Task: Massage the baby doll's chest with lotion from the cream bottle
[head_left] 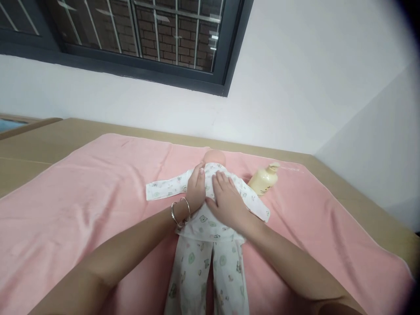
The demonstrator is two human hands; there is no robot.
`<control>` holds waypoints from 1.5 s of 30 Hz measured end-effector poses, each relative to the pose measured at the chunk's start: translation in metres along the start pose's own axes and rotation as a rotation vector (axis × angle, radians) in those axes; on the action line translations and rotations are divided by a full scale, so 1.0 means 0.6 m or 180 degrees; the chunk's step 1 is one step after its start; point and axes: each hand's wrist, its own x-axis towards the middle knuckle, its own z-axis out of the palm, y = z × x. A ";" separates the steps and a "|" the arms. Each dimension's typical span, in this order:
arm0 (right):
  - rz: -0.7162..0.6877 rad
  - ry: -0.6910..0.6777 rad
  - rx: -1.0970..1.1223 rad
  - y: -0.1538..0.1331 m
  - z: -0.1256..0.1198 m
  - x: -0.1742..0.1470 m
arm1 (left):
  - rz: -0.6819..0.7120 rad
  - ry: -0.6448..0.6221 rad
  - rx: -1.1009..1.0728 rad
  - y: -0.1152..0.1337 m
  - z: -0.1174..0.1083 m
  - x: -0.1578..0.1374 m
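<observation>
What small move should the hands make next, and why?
Probably roll the left hand palm-down onto the clothed baby doll. It looks tipped toward its edge against the doll's upper body, while the right hand, just beside it, appears to lie flatter. Matching the two would likely make the contact more even.

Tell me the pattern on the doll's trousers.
The trousers are white with small, scattered green and brownish prints, best seen in the head view.
</observation>
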 end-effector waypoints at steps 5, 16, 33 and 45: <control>-0.1158 -0.0198 0.0252 0.025 -0.011 0.020 | -0.0015 -0.0021 -0.0005 -0.001 -0.001 0.000; 0.0129 0.0471 -0.0040 -0.005 0.013 -0.015 | -0.0040 -0.0027 0.0204 -0.004 0.000 0.002; 0.0692 0.0308 0.0075 0.051 0.007 0.017 | 0.0661 -0.0774 0.1519 -0.016 -0.002 0.006; -0.0256 0.0636 0.0595 0.035 -0.021 0.019 | 0.1285 -0.0986 0.1944 0.010 -0.008 0.018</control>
